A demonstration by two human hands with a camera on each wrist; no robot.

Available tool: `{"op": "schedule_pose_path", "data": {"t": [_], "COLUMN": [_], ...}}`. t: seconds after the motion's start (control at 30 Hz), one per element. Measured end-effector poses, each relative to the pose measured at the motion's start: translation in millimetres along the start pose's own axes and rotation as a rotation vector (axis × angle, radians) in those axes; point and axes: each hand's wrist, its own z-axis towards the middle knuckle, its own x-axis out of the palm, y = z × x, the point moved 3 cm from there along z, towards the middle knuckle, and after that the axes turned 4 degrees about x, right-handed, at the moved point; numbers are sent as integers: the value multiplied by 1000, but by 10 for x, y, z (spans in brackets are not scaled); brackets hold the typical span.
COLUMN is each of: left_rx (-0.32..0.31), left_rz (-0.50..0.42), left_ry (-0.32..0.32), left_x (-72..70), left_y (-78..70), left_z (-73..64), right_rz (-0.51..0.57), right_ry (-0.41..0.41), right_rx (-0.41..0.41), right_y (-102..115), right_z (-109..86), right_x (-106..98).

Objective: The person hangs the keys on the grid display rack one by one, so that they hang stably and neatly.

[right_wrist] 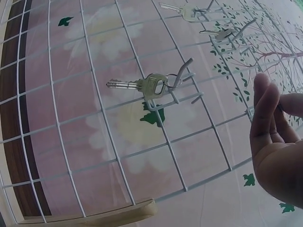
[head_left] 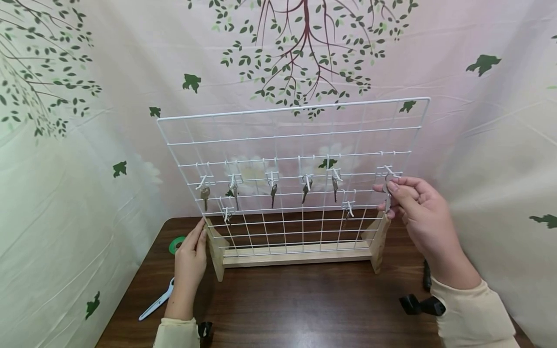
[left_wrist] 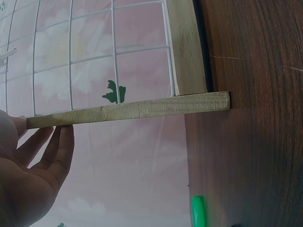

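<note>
A white wire grid (head_left: 291, 110) stands in a light wooden base (head_left: 296, 259). My left hand (head_left: 191, 251) grips the left wooden upright (left_wrist: 128, 109), thumb on one side and fingers on the other. At the grid's right side, my right hand (head_left: 417, 208) pinches a key (head_left: 387, 198) by its ring, close below a white hook (head_left: 388, 170). In the right wrist view the fingers (right_wrist: 265, 109) are curled together and hide that key. Several other keys hang from hooks across the grid, one of them a silver key (right_wrist: 154, 86) on a split ring.
A green ring-shaped roll (head_left: 175, 245) lies behind my left hand on the dark wooden table (head_left: 300, 304). Nearer is a pale blue long-handled tool (head_left: 156, 302). Leaf-printed fabric (head_left: 130, 96) surrounds the table at the back and sides.
</note>
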Motion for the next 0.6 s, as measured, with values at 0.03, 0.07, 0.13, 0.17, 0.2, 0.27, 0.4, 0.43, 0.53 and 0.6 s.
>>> {"op": "schedule_pose_path", "data": {"t": [0.03,0.07,0.13,0.17,0.2,0.27,0.4,0.43,0.53,0.6], "left_rx": [2,4,7,8,9,9,10,11,13,13], "left_rz": [0,1,1,3,3,2,-1,-1,3,4], "left_ry": [-2,-2,-5,-6,-6,-7,-7,-8,-10,-9], "left_x": [-1,-2,-3,-4,-4,-1,7,8,11,10], "left_y": [-1,-1,-2,-2,-1,3,11,12,18,20], "left_z": [0,0,-1,-1,-1,-1,5,7,9,9], "right_rz": [-2,-7,-19,-29,-43,-68,-124,-142,-201,-250], "right_ry": [-5,-10,-17,-19,-21,-21,-25,-25,-22,-19], "right_rx": [1,2,5,7,8,14,41,52,89,114], "right_y": [-6,-14,-37,-50,-66,-103,-187,-209,-272,-310], "right_z": [8,16,28,32,35,34,25,20,-7,-37], "right_x": [-2,-5,-16,-24,-31,-51,-91,-101,-130,-152]}}
